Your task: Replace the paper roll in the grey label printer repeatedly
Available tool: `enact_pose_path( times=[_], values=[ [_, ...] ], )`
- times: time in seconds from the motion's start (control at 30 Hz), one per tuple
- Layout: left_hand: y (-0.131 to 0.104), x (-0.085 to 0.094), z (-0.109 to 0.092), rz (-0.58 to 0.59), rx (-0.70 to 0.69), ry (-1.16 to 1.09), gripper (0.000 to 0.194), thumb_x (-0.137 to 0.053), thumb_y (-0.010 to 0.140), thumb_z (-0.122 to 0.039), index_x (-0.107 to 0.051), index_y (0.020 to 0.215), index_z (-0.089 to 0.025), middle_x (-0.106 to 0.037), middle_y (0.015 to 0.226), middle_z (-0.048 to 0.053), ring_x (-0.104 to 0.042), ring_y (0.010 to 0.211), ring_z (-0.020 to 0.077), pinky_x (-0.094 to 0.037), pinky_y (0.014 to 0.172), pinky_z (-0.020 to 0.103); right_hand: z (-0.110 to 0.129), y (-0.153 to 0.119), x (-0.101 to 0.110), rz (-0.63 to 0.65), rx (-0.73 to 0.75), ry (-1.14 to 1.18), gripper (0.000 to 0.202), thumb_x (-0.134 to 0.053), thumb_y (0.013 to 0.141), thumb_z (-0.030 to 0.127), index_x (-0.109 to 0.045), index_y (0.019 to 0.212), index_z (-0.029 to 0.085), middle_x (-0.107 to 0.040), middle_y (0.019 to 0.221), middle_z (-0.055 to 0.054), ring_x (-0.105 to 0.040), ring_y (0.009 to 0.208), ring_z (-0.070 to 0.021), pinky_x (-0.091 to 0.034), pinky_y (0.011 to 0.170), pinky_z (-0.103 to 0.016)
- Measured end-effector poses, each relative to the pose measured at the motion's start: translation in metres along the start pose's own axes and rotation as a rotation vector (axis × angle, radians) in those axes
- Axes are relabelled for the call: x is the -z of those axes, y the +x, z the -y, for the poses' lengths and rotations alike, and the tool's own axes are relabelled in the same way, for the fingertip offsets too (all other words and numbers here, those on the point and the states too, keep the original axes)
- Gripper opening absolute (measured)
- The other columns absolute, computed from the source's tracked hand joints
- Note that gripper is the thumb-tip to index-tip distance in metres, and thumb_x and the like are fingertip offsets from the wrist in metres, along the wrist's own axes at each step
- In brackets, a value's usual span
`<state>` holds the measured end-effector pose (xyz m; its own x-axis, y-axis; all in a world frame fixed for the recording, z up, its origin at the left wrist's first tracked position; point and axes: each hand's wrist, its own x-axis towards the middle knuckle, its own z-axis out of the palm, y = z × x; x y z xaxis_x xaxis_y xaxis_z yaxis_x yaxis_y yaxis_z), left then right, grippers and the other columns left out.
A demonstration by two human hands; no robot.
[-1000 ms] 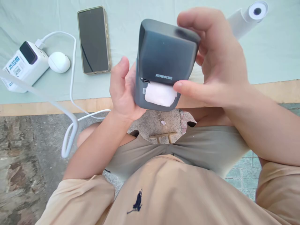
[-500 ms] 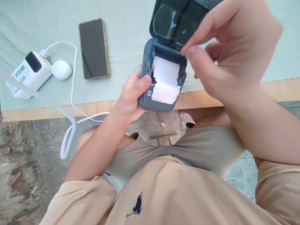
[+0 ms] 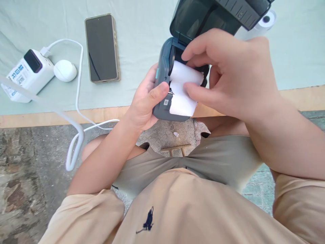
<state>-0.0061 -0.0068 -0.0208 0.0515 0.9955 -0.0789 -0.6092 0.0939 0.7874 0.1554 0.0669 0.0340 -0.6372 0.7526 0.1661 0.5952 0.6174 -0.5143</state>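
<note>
A dark grey portable label printer [image 3: 158, 110] is gripped by my left hand [image 3: 146, 98], with the thumb on its front edge. Its lid [image 3: 200, 20] is swung up, and a roll of white paper [image 3: 186, 73] sits in the bay. The loose end of the paper [image 3: 181, 105] hangs over the front of the printer. My right hand [image 3: 236, 74] reaches over the bay with thumb and fingers apart. The thumb tip is at the paper, apparently touching it, and the index fingertip is just behind the roll. The other fingers partly hide the bay's right side.
On the cloth-covered table [image 3: 142, 27] lie a phone [image 3: 101, 49], a white power bank [image 3: 38, 74] with a plugged-in cable [image 3: 80, 74], and a rounded white object [image 3: 65, 70]. Another white roll [image 3: 269, 20] shows partly behind the lid. The table's wooden edge [image 3: 106, 115] runs beneath my forearms.
My right hand has come down from beside the lid to the paper roll, its pinched fingertips now spread. The printer has shifted slightly right, and the roll behind the lid has come into view.
</note>
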Motion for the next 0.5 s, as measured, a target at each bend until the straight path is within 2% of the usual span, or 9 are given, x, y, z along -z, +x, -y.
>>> enact_pose_path(
  times=[0.1, 0.17, 0.23, 0.27, 0.3, 0.37, 0.43, 0.5],
  values=[
    [0.002, 0.0, -0.001, -0.058, 0.034, -0.03, 0.023, -0.059, 0.089, -0.037, -0.058, 0.108, -0.024, -0.067, 0.103, 0.003, -0.067, 0.107, 0.0197, -0.056, 0.071, 0.023, -0.008, -0.001, 0.007, -0.053, -0.003, 0.434, 0.039, -0.074, 0.067, 0.024, -0.063, 0.104, 0.022, -0.067, 0.103, 0.001, -0.057, 0.067, -0.006, -0.033, 0.046, -0.022],
    [0.002, 0.0, -0.003, -0.094, 0.06, -0.037, 0.024, -0.056, 0.09, -0.041, -0.06, 0.106, -0.023, -0.069, 0.103, 0.003, -0.067, 0.108, 0.0193, -0.056, 0.071, 0.022, -0.02, 0.001, 0.013, -0.082, -0.014, 0.756, 0.036, -0.075, 0.066, 0.023, -0.065, 0.1, 0.022, -0.067, 0.099, 0.001, -0.061, 0.069, -0.0084, -0.032, 0.041, -0.023],
    [0.003, 0.002, -0.005, -0.095, 0.062, -0.068, 0.026, -0.05, 0.093, -0.041, -0.063, 0.103, -0.021, -0.071, 0.102, 0.002, -0.068, 0.104, 0.0177, -0.057, 0.075, 0.022, -0.036, 0.006, 0.018, -0.107, -0.052, 0.938, 0.03, -0.077, 0.066, 0.035, -0.066, 0.091, 0.024, -0.065, 0.086, 0.003, -0.057, 0.06, -0.0065, -0.034, 0.039, -0.024],
    [0.003, 0.004, -0.006, -0.085, 0.055, -0.095, 0.029, -0.047, 0.095, -0.04, -0.065, 0.101, -0.019, -0.072, 0.101, 0.002, -0.068, 0.101, 0.017, -0.057, 0.077, 0.023, -0.043, 0.008, 0.019, -0.088, -0.129, 0.999, 0.036, -0.08, 0.062, 0.046, -0.066, 0.088, 0.024, -0.064, 0.084, 0.004, -0.057, 0.061, -0.0062, -0.036, 0.039, -0.023],
    [0.003, 0.005, -0.007, -0.079, 0.046, -0.126, 0.032, -0.043, 0.096, -0.04, -0.067, 0.099, -0.018, -0.072, 0.1, 0.002, -0.068, 0.099, 0.0166, -0.058, 0.078, 0.023, -0.05, 0.009, 0.019, -0.043, -0.182, 1.02, 0.044, -0.08, 0.058, 0.055, -0.065, 0.086, 0.024, -0.063, 0.082, 0.004, -0.056, 0.059, -0.0059, -0.036, 0.038, -0.024],
    [0.002, 0.007, -0.008, -0.075, 0.035, -0.178, 0.037, -0.04, 0.097, -0.041, -0.068, 0.095, -0.018, -0.073, 0.097, 0.003, -0.069, 0.097, 0.017, -0.058, 0.078, 0.024, -0.059, 0.009, 0.015, -0.027, -0.214, 1.03, 0.048, -0.079, 0.057, 0.058, -0.065, 0.089, 0.024, -0.058, 0.073, 0.002, -0.053, 0.054, -0.0069, -0.033, 0.036, -0.025],
    [0.002, 0.008, -0.009, -0.075, 0.035, -0.203, 0.038, -0.041, 0.096, -0.042, -0.069, 0.093, -0.017, -0.074, 0.096, 0.003, -0.069, 0.099, 0.0178, -0.059, 0.078, 0.024, -0.061, 0.004, 0.01, -0.063, -0.155, 0.996, 0.034, -0.076, 0.066, 0.046, -0.063, 0.087, 0.023, -0.053, 0.066, 0.001, -0.052, 0.052, -0.0079, -0.032, 0.036, -0.026],
    [0.002, 0.008, -0.009, -0.066, 0.037, -0.207, 0.037, -0.042, 0.096, -0.042, -0.07, 0.093, -0.018, -0.074, 0.102, 0.002, -0.068, 0.103, 0.018, -0.059, 0.077, 0.024, -0.058, -0.003, 0.006, -0.062, -0.09, 0.833, 0.02, -0.071, 0.074, 0.035, -0.059, 0.085, 0.022, -0.054, 0.071, 0.0, -0.055, 0.059, -0.0079, -0.039, 0.045, -0.025]
  ],
)
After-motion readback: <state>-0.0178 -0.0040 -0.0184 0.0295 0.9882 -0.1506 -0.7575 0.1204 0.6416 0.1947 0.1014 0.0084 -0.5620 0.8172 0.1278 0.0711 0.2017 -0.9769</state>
